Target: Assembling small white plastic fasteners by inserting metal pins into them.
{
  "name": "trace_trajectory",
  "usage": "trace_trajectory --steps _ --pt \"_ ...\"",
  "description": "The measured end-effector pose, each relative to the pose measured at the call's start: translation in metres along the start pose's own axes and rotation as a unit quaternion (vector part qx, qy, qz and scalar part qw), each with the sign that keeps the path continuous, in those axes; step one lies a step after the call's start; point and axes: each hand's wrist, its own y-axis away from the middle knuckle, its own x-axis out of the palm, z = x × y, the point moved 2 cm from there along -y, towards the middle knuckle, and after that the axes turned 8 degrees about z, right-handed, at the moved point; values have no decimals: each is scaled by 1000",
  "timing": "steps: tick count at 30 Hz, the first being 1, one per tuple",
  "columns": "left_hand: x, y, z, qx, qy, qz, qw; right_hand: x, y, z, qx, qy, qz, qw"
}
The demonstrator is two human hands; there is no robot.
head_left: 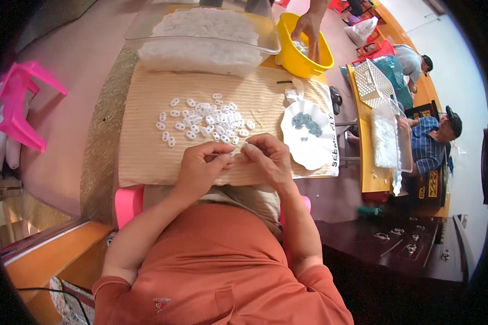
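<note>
My left hand (203, 165) is closed in a pinch at the near side of the cloth-covered table (146, 162). A bit of a small white plastic piece shows at its fingertips. Just to the right, my right hand (268, 160) pinches too, its fingertips close to the left ones; what it holds is too small to make out. Beyond both hands lies a loose heap of white oval pieces (217, 116) with two holes each. On the right, a white scalloped plate (309, 154) bears small dark grey parts (306, 125).
At the far side stands a clear plastic bin (200, 49) full of white pieces. Another person's hand (308, 30) reaches into a yellow basin (298, 65) beside it. Two people sit at a table on the right with a white basket (371, 84). A pink stool (24, 105) stands left.
</note>
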Motion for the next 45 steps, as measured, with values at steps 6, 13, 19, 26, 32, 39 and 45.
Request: trace_trajectory --steps 6,13,19,26,32,39,45 --pt "5 2 -12 42 -49 27 998 3 3 -5 -34 -39 53 997" --pt "3 0 -6 -14 -9 44 999 7 6 -2 -63 -37 56 996" --pt "3 -1 -3 2 30 35 999 12 8 6 -88 -16 69 994" --pt "3 -1 2 -41 133 49 989 13 8 5 -145 122 47 981" --pt "2 -2 6 -46 141 54 987 12 4 4 -190 201 11 961" --pt "4 -2 5 -41 178 50 982 13 5 7 -142 171 38 974" --pt "5 -1 4 -50 181 39 981 15 6 4 -137 156 22 978"
